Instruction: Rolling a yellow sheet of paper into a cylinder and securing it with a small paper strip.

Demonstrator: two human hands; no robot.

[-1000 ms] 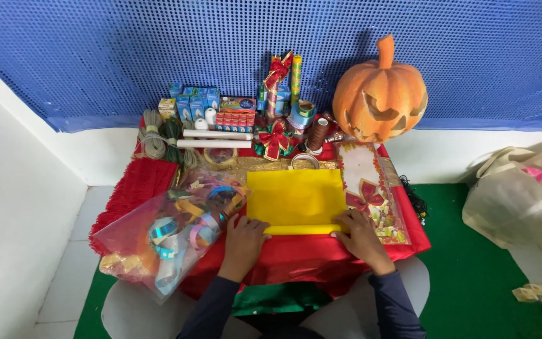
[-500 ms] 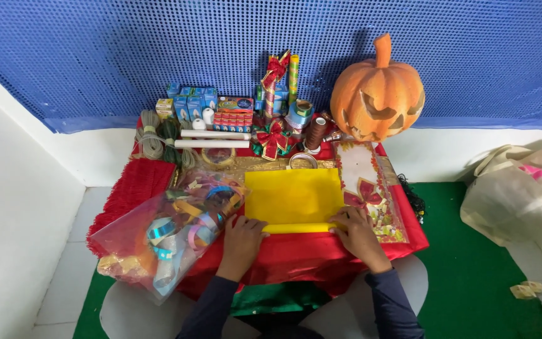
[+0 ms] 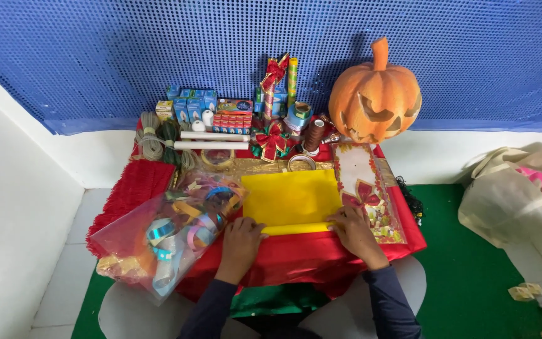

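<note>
Fingertips of both hands press flat on the rolled near edge of the yellow paper sheet (image 3: 291, 199).
Left hand (image 3: 241, 233) and right hand (image 3: 354, 227) hold opposite ends, keeping the roll even on the red cloth-covered table (image 3: 296, 254).

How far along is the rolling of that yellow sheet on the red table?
Barely started. Done: the near edge of the yellow sheet is turned into a narrow roll. In hand: the left hand and right hand press on the two ends of that roll. Left: most of the sheet lies flat and unrolled, reaching toward the tape ring.
</note>
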